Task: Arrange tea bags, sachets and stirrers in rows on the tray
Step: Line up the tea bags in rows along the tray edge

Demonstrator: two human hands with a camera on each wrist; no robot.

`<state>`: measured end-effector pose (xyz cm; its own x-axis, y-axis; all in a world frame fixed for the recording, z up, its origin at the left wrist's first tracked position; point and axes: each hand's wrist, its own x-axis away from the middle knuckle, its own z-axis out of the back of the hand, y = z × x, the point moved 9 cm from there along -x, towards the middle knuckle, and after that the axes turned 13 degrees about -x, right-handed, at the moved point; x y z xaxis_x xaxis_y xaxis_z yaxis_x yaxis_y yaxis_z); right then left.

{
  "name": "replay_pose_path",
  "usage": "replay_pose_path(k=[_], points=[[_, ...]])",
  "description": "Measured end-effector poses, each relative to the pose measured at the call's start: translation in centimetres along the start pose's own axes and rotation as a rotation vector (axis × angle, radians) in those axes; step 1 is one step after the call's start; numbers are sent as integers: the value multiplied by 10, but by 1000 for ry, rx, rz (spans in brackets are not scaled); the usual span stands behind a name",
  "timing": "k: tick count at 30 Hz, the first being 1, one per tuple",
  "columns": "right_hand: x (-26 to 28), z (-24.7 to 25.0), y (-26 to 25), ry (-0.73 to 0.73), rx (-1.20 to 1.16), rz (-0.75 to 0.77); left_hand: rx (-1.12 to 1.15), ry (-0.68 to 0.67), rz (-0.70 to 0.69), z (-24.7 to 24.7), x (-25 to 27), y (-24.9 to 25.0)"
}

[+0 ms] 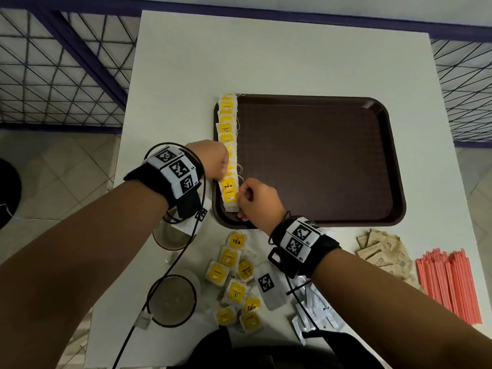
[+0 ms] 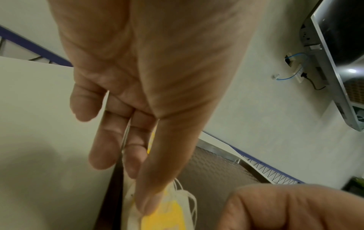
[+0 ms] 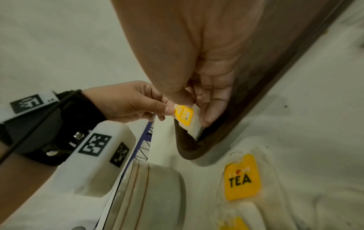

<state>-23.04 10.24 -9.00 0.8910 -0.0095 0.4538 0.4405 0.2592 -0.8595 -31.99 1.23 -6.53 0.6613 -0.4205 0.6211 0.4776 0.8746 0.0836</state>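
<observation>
A brown tray [image 1: 319, 161] lies on the white table. A row of yellow-tagged tea bags [image 1: 226, 121] runs along its left edge. My right hand [image 1: 241, 206] pinches the nearest tea bag [image 1: 229, 196] at the row's near end, by the tray's front-left corner. The right wrist view shows that tea bag [image 3: 185, 116] between my right hand's [image 3: 196, 110] thumb and fingers. My left hand [image 1: 219, 178] comes in from the left, and its thumb and forefinger pinch a tea bag [image 2: 171, 217] of the row. The left hand [image 3: 167, 111] touches the tag's corner.
Loose tea bags [image 1: 237, 283] lie in a pile in front of the tray. Brown sachets [image 1: 383, 251], red stirrers [image 1: 450, 283] and white sachets [image 1: 316, 310] lie at the front right. Two glass cups [image 1: 171, 299] stand front left, under my left arm.
</observation>
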Motion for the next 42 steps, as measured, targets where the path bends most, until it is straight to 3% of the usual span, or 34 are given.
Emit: replay_pose_path(k=[5,9,15,20,24,30,37,42], points=[[0,7,0,-7,150,69,84,34,-35,6,2,0],[1,12,3,-26,229,88,224,124,22,17,7,-20],[4,2,7,-75,164,61,323,176,109,15,11,-38],[4,7,0,-17,164,152,358,165,122,10,14,-40],[5,2,1,-60,170,148,381,167,136,8,13,-42],[-5,20,-8,89,144,198,429,232,149,14,13,-44],[-14,8,-10,13,142,211,481,219,142,14,5,-40],[-21,20,-13,95,95,174,504,298,198,16,4,-51]])
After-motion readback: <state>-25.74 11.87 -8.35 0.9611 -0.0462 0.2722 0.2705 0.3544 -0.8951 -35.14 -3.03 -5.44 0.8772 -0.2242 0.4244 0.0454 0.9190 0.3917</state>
